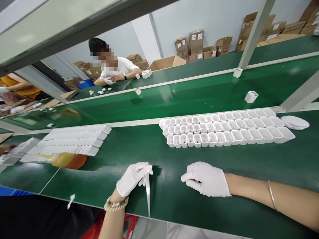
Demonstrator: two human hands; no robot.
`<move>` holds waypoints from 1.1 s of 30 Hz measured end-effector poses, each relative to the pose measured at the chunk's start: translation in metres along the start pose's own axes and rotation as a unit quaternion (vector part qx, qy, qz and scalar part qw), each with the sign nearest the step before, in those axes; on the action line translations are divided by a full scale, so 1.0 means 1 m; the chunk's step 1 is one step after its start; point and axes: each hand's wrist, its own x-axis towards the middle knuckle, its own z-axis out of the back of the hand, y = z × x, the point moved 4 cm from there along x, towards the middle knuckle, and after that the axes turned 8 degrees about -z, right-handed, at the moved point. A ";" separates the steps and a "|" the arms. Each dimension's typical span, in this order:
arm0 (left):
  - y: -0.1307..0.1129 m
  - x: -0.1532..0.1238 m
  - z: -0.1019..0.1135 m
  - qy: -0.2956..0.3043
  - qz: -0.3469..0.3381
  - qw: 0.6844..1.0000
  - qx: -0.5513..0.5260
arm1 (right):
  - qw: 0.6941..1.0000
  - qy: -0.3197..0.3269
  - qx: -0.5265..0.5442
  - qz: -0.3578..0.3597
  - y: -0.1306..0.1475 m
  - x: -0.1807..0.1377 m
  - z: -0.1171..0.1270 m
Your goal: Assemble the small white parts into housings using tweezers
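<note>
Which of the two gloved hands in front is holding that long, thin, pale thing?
The left hand, with the beaded bracelet at its wrist: the thin pale thing runs down from its grip. The right hand shows nothing like it.

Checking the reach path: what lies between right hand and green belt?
Head view: from right hand, tabletop first, then three rows of white cups, then the pale rail, before green belt.
</note>
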 end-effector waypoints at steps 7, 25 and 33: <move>0.000 0.001 0.003 -0.039 -0.021 0.999 -0.010 | 1.000 0.000 0.000 -0.005 0.000 -0.001 0.000; -0.001 0.003 0.007 -0.100 -0.055 0.993 -0.036 | 1.000 -0.002 -0.002 -0.006 0.000 0.000 0.000; -0.011 -0.005 0.013 -0.147 -0.084 0.983 -0.069 | 1.000 0.008 -0.011 -0.015 0.001 0.002 -0.002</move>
